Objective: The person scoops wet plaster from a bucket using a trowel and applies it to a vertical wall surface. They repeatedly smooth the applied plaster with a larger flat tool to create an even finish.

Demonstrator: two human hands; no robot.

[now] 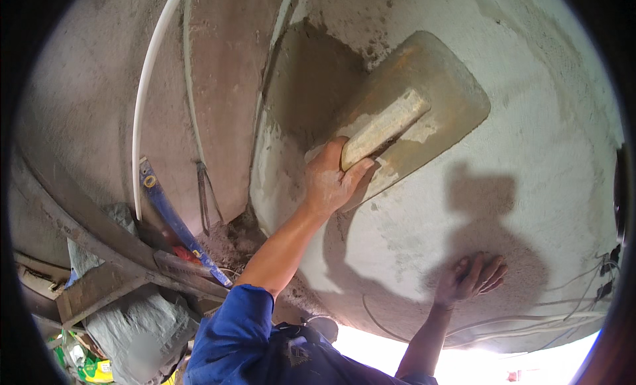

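- Location: The trowel (445, 65) is lying face-on to the pale wall (530, 140), its upper left edge bordering a dark, damp-looking patch (317, 73).
- Left hand (328, 181): It is grasping the lower end of the handle (387, 128), with the thumb and fingers closing around the bar; the upper end is standing uncovered.
- Right hand (469, 279): It is holding nothing visible. The fingers are curling loosely near the wall; whether they are touching it, one cannot tell.
- Handling: The broad, thin blade (421, 150) is probably behaving as a stiff, fairly light sheet, flexing slightly at its edges. Any wet residue would be making it slippery and adding drag.
- Hold point: The handle is offering the proper grip. A grasp nearer its middle would likely be balancing the blade better; the thin rim is giving poor purchase.
- Surroundings: A blue level (173, 216) is leaning at the lower left, beside a white tube (147, 73). Cables (523, 325) are running along the wall's lower edge.
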